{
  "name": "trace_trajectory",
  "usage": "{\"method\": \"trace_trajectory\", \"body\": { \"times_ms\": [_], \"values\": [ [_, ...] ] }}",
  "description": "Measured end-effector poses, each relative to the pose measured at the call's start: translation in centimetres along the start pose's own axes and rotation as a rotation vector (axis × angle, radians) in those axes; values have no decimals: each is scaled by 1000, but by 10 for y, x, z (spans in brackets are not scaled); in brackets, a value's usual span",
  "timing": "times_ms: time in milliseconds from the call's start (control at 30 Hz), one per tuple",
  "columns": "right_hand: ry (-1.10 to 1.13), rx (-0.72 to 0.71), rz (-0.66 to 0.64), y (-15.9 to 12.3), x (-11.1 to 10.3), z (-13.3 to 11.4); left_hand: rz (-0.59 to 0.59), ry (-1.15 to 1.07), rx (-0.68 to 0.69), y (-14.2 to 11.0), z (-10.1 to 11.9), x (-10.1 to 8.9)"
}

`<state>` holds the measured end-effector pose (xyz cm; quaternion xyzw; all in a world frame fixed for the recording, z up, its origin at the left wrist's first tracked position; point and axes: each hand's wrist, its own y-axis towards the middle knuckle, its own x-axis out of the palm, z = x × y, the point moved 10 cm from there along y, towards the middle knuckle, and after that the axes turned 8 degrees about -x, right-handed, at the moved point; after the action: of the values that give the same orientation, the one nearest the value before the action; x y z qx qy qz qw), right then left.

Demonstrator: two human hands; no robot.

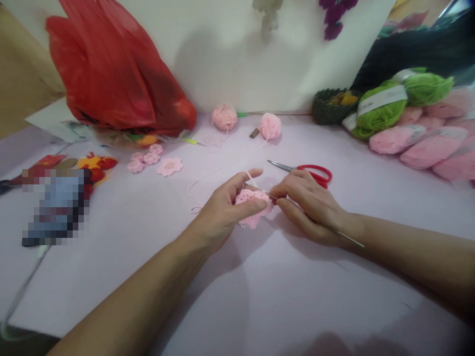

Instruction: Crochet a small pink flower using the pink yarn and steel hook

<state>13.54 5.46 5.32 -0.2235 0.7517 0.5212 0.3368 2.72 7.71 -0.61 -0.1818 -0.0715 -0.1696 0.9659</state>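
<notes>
Crochet piece (250,196) between the left hand's (219,205) fingers (253,174)

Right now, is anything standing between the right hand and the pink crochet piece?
Nothing visible is: the right hand holds the slim hook, which reaches across to the upper edge of the pink crochet piece in the left hand. The red-handled scissors lie just beyond the right hand, not between them.

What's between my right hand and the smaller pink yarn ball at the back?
In the head view, the red-handled scissors lie between the right hand and that yarn ball, partly hidden by the hand.
</notes>
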Motion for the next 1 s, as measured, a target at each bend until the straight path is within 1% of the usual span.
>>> {"method": "trace_trajectory", "body": {
  "times_ms": [200,367,600,767,1000],
  "values": [
    [7,-13,-9,-1,2,-2,52,-27,-8,0,0,-6],
    [20,-18,-35,-1,5,-3,34,-95,-4,1,0,-4],
    [27,-75,-35,-1,6,-8,22,-101,-32,0,-2,-3],
    [-15,-132,-25,-1,5,-10,-37,-135,-91,1,-4,-1],
    [-13,-213,-23,-3,3,-12,-89,-164,-197,0,-9,-5]
  ]
}}
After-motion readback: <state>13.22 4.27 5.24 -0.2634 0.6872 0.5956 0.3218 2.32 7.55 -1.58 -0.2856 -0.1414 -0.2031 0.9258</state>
